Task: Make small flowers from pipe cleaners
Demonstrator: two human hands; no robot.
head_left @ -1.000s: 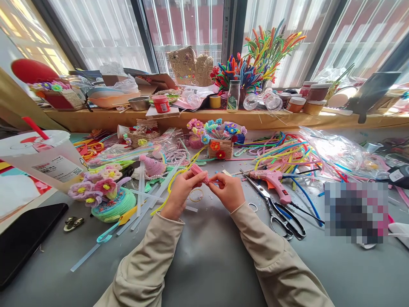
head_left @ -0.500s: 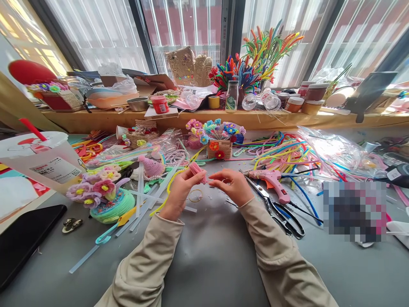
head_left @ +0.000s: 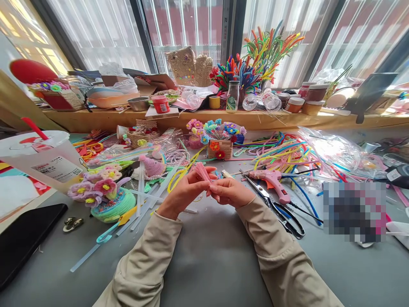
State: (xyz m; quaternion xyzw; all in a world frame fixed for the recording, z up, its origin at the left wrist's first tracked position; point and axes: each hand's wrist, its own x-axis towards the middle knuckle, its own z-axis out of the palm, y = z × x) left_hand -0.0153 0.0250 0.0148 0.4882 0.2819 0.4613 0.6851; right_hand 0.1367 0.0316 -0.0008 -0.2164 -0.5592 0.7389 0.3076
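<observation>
My left hand (head_left: 183,192) and my right hand (head_left: 231,192) meet over the grey table (head_left: 207,260), both in beige sleeves. Between their fingertips is a small pink pipe-cleaner piece (head_left: 202,171), a fuzzy folded bundle that sticks up above the left thumb. Both hands pinch it, fingers closed. A pink glue gun (head_left: 271,181) and black-handled scissors (head_left: 276,207) lie just right of my right hand. Clear glue sticks (head_left: 150,194) lie to the left of my left hand.
Pipe-cleaner flowers on a green coil (head_left: 108,200) and a lidded drink cup (head_left: 41,160) stand at left, a black phone (head_left: 24,238) at the near left. A small flower basket (head_left: 220,143) and loose coloured pipe cleaners (head_left: 287,151) lie behind. A cluttered wooden sill (head_left: 204,117) runs along the window.
My hands have drawn together again after parting slightly; the pink piece now stands more upright between them, and my right hand has turned palm-down against the left.
</observation>
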